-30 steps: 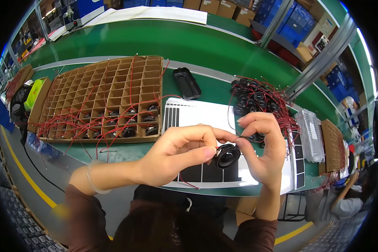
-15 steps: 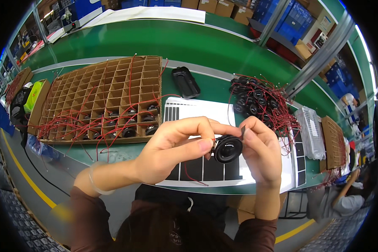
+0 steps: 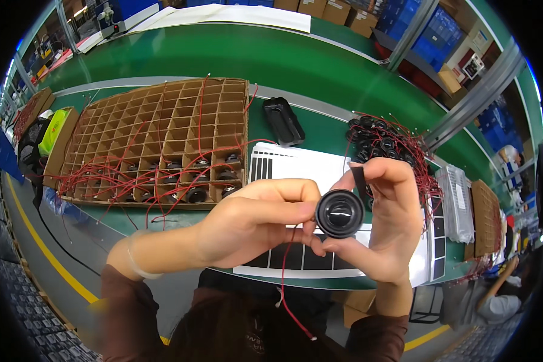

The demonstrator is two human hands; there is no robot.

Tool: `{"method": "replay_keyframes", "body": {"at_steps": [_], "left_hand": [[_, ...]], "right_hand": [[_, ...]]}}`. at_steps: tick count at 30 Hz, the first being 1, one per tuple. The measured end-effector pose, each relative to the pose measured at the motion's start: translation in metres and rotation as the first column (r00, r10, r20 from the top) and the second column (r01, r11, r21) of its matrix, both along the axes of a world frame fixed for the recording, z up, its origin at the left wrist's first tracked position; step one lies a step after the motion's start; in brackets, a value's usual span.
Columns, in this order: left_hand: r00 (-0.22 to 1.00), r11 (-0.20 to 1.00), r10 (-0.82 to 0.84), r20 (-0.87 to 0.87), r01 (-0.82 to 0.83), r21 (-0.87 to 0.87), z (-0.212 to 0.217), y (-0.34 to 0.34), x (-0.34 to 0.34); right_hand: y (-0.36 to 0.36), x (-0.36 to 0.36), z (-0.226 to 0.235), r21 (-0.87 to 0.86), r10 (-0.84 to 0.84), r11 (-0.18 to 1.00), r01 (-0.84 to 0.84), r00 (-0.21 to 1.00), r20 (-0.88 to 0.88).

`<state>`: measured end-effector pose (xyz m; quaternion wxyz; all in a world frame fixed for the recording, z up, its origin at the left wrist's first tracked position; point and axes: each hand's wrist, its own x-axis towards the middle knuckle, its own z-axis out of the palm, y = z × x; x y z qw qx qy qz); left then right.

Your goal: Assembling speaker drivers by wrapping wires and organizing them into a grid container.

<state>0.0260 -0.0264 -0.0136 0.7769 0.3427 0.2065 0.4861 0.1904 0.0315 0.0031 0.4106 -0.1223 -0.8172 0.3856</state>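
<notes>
A small round black speaker is held up in front of me, its cone facing up at me. My left hand pinches its left edge between thumb and fingers, and a red wire hangs down from there. My right hand curls round the other side, thumb against the lower rim. A thin black strip sits at the right index fingertip, just above the speaker's upper right rim; whether it touches the speaker I cannot tell. Under the hands lie white sheets with black rectangular pieces.
Left, a cardboard divider box holds several wired speakers in its near cells. A black plastic tray lies behind the sheets. A heap of speakers with red wires is at the back right, beside clear plastic trays. A metal post rises beyond.
The speaker has turned to face me more squarely, and its red wire now hangs lower. My right thumb has moved down to the lower rim, and the strip stands at the index fingertip. The view has shifted slightly.
</notes>
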Motion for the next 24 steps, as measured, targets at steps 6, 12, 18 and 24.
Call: {"method": "replay_keyframes", "body": {"at_steps": [6,12,18,24], "left_hand": [[0.970,0.970,0.125,-0.210,-0.075,0.230,0.015,0.006,-0.006],[0.930,0.934,0.276,-0.241,-0.201,0.295,0.029,0.017,-0.001],[0.889,0.888,0.387,-0.245,-0.287,0.359,0.038,0.028,-0.008],[0.886,0.888,0.374,-0.275,-0.256,0.383,0.034,0.032,-0.017]], "right_hand": [[0.000,-0.005,0.003,-0.055,-0.095,0.994,0.090,0.991,-0.090],[0.009,-0.009,0.014,0.171,-0.278,0.946,0.274,0.961,-0.002],[0.014,-0.023,0.025,0.178,-0.265,0.945,0.275,0.961,-0.076],[0.010,-0.005,0.043,-0.060,-0.323,0.945,0.322,0.946,0.003]]}}
